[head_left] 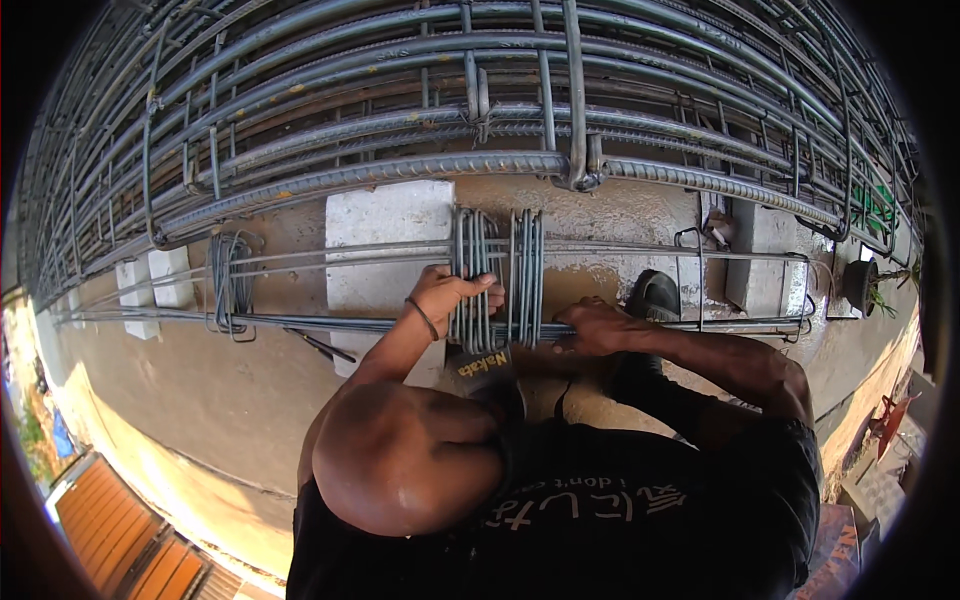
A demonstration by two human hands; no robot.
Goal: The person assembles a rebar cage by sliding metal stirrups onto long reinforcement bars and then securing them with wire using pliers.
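Observation:
Two stacks of rectangular steel stirrups hang around long thin bars in front of me. My left hand [455,298] is closed around the left stack of stirrups [472,240], its fingers reaching in between the loops. Just beside it, slightly apart, stands the right stack of stirrups [527,270]. My right hand [598,327] is wrapped over the near steel bars [685,326], right of that stack. Its fingertips are partly hidden beneath the bars. Farther left, another cluster of stirrups [232,285] sits on the same bars.
A large rebar cage [380,165] spans the far side. White blocks [385,220] lie under the bars, with a grey block [765,265] at the right. A dark-handled tool [322,346] lies on the concrete floor [210,385]. A potted plant [862,288] stands far right.

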